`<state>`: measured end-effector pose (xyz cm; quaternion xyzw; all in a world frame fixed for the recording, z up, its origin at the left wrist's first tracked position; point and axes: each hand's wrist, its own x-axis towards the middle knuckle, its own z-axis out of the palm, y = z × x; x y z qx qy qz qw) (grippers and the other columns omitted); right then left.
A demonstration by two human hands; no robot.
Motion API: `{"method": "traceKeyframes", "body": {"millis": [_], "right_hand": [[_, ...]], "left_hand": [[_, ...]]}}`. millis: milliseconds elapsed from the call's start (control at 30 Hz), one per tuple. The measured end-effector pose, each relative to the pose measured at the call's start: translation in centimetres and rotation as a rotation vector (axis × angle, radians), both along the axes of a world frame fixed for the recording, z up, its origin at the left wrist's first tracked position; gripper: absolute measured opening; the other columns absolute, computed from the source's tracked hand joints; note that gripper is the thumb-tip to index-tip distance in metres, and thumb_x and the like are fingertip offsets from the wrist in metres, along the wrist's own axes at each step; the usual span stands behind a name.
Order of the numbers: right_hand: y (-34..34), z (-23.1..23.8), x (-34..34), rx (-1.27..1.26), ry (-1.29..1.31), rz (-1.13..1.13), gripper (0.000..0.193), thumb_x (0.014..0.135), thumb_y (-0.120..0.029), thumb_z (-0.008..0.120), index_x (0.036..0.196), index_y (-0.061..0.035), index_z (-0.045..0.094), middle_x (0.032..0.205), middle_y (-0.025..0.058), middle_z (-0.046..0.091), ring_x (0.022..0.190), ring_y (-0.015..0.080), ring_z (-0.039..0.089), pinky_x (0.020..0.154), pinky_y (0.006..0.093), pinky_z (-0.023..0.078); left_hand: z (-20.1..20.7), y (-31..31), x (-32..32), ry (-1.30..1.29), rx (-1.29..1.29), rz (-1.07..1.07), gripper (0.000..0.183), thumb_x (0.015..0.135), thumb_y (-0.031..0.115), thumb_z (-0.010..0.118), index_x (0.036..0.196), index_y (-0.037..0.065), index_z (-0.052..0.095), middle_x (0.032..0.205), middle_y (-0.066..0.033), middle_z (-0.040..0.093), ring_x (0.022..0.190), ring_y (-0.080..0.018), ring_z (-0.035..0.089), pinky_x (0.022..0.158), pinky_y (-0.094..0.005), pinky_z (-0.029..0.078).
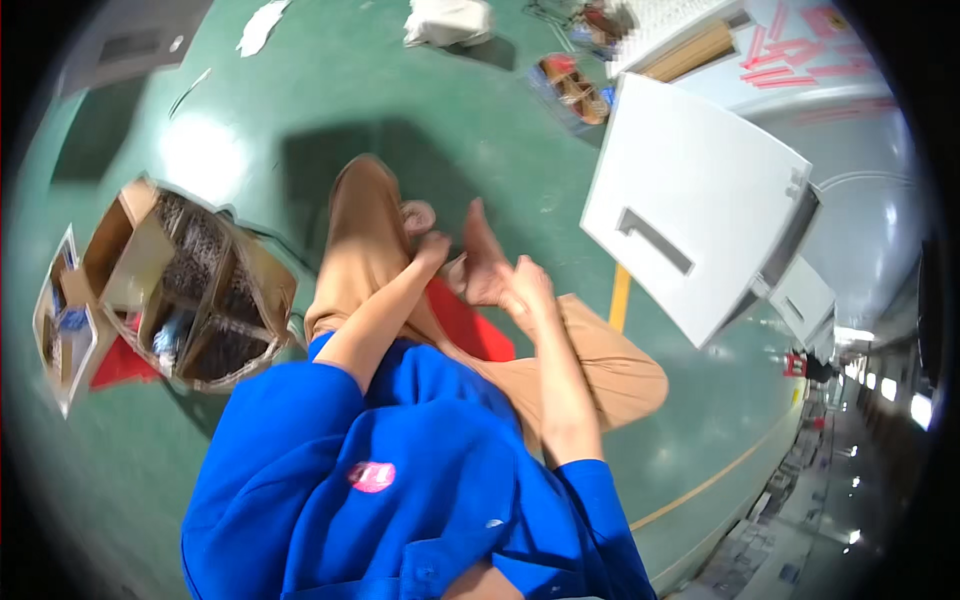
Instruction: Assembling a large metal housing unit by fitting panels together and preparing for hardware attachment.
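I sit on a red seat [470, 325] with my right leg bent across, its bare foot [482, 255] raised in front of me. My right hand [530, 287] is closed around the ankle of that foot. My left hand [432, 250] is curled beside my left knee, near the heel. Blur hides whether anything is in its fingers. Just beyond the left hand, a pale pink rounded thing [418, 216] shows low by my left leg; I cannot make out its kind.
At left, a divided cardboard box [235, 355] holds many small dark pieces. A white cabinet-like panel with a slot [700, 190] stands at right. Farther off on the green floor [330, 60] are a white bundle [447, 22] and a bin of mixed items [575, 95].
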<state>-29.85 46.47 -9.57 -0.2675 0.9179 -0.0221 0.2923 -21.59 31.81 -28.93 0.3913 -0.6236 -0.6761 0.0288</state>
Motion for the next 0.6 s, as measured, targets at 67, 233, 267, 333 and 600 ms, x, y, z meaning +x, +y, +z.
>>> {"method": "traceKeyframes", "body": {"millis": [67, 233, 267, 333, 600], "right_hand": [[1.2, -3.7, -0.9, -0.044, -0.234, -0.061, 0.067, 0.077, -0.055, 0.049, 0.104, 0.0058, 0.054, 0.101, 0.0245, 0.057, 0.095, 0.0337, 0.056, 0.082, 0.0375, 0.042], [-0.1, -0.5, 2.4, -0.034, -0.258, 0.037, 0.065, 0.072, -0.059, 0.052, 0.092, 0.0025, 0.061, 0.090, 0.0189, 0.062, 0.085, 0.0255, 0.059, 0.078, 0.0338, 0.043], [-0.1, -0.9, 2.0, -0.055, -0.280, 0.037, 0.065, 0.072, -0.058, 0.053, 0.092, 0.0028, 0.061, 0.088, 0.0179, 0.062, 0.084, 0.0235, 0.059, 0.078, 0.0334, 0.043], [-0.4, -1.5, 1.4, -0.097, -0.352, 0.049, 0.064, 0.072, -0.056, 0.056, 0.096, 0.0036, 0.058, 0.089, 0.0152, 0.061, 0.084, 0.0199, 0.057, 0.077, 0.0326, 0.043], [-0.4, -4.2, 2.0, -0.165, -0.484, -0.058, 0.057, 0.069, -0.048, 0.064, 0.093, 0.0022, 0.052, 0.089, 0.0074, 0.054, 0.080, 0.0141, 0.048, 0.075, 0.0288, 0.040]], "left_hand": [[0.1, 0.3, 0.6, 0.165, 0.669, 0.149, 0.012, 0.083, 0.019, 0.048, 0.083, 0.007, 0.049, 0.074, -0.0004, 0.048, 0.063, -0.0128, 0.047, 0.050, -0.0273, 0.037], [8.9, -0.2, 3.3, 0.534, 0.924, 0.089, 0.035, 0.080, 0.020, 0.058, 0.108, -0.001, 0.052, 0.096, -0.0090, 0.059, 0.086, -0.0187, 0.057, 0.077, -0.0297, 0.045], [9.4, -0.6, 3.5, 0.572, 0.864, 0.083, 0.036, 0.077, 0.018, 0.062, 0.106, -0.002, 0.054, 0.095, -0.0093, 0.059, 0.084, -0.0178, 0.057, 0.076, -0.0289, 0.045], [10.0, -1.2, 4.0, 0.573, 0.671, 0.069, 0.036, 0.073, 0.015, 0.066, 0.103, -0.003, 0.056, 0.092, -0.0091, 0.060, 0.081, -0.0162, 0.057, 0.074, -0.0275, 0.046], [10.0, -1.4, 5.6, 0.427, 0.568, 0.226, 0.034, 0.070, 0.013, 0.068, 0.098, -0.004, 0.061, 0.085, -0.0059, 0.061, 0.074, -0.0110, 0.056, 0.064, -0.0231, 0.044]]}}
